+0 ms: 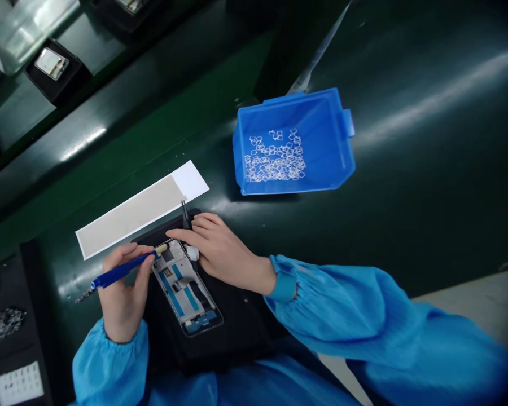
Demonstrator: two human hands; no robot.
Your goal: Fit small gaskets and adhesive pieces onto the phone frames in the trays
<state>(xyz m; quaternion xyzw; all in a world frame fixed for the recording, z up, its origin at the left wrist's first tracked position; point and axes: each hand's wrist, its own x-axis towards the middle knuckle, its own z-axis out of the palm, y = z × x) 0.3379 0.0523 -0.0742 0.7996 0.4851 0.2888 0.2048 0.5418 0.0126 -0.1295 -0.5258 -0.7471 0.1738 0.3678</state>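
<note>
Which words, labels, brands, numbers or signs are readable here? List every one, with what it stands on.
Readable text: none.
White piece at lower left: rows of small dark marks, too blurred to tell whether they are writing.
Phone frame: any print on its small parts is too small to read.
Blue pen-like tool: no lettering can be made out.
Blue bin: no label visible.

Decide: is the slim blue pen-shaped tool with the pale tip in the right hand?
No, the left hand holds the blue tool.
</note>
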